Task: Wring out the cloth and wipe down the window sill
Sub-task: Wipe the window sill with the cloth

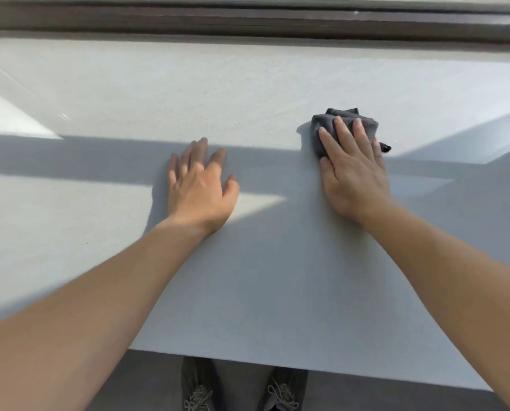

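A wide pale grey window sill [247,90] fills the view, lit in patches by sun. A bunched dark grey cloth [326,126] lies on the sill, right of centre. My right hand [351,170] lies flat on top of it, fingers straight, pressing it against the surface. Only the cloth's far and left parts show past my fingers, and a small dark corner sticks out on the right. My left hand [201,185] rests flat on the bare sill to the left, fingers spread, holding nothing.
A dark brown window frame [247,20] runs along the far edge of the sill. The sill's near edge crosses the bottom of the view, with grey floor and my two shoes [238,390] below it.
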A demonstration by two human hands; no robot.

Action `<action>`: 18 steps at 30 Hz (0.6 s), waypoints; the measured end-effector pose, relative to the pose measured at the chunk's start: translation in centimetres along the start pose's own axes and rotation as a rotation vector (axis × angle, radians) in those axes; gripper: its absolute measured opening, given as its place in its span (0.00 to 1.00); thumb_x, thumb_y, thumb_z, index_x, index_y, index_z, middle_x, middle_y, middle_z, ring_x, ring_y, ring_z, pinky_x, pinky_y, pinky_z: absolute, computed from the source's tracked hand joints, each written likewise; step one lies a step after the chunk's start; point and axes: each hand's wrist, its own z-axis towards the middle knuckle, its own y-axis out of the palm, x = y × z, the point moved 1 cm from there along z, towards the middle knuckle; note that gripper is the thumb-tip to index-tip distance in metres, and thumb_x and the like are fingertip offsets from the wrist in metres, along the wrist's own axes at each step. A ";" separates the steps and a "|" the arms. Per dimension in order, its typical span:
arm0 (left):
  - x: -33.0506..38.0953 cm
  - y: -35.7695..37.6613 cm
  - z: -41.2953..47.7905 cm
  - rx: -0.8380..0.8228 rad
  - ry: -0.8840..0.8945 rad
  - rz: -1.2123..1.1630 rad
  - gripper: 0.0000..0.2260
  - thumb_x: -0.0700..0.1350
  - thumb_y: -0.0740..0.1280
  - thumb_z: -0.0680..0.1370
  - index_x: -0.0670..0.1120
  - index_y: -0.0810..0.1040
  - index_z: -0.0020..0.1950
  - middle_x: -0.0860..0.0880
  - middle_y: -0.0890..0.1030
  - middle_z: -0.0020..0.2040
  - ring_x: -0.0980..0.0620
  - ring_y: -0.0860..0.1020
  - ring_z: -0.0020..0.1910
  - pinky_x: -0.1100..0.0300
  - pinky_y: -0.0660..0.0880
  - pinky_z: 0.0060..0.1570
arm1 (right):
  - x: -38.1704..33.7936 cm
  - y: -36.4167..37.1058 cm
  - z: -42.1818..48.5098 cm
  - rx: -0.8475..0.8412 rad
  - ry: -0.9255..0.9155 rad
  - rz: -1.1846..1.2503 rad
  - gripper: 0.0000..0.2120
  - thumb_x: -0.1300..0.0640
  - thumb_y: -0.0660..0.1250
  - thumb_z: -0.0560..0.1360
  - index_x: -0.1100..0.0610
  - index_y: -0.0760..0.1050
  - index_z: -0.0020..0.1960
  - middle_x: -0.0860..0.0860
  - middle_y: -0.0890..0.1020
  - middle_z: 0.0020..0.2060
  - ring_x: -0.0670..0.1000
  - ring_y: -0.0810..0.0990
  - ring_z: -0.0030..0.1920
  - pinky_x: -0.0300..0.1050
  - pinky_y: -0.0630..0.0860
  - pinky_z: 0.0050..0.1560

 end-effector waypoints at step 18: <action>2.1 3.0 3.5 -0.008 0.015 0.083 0.29 0.60 0.47 0.78 0.56 0.54 0.79 0.50 0.48 0.82 0.48 0.42 0.80 0.47 0.39 0.77 | -0.8 0.4 7.4 0.039 0.042 0.030 0.27 0.48 0.50 0.83 0.50 0.53 0.81 0.48 0.50 0.82 0.55 0.42 0.81 0.59 0.40 0.79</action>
